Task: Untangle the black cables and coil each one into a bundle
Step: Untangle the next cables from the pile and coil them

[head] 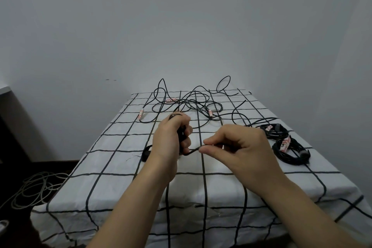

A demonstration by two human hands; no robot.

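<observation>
My left hand [171, 137] grips a small coil of black cable [182, 134] above the middle of the table, its fingers curled round the loops. A strand runs from that coil to my right hand [231, 145], which pinches it between thumb and forefinger. A loop of the same coil [146, 154] sticks out below my left wrist. Further back lies a tangle of loose black cables [193, 104] with pink-white tags [141, 116]. Two coiled black bundles [289, 147] rest at the right.
The table wears a white cloth with a black grid [112, 157] and stands against a grey wall. On the floor at the left lies a heap of pale cable [34, 189]. A dark piece of furniture [10, 127] stands at the far left.
</observation>
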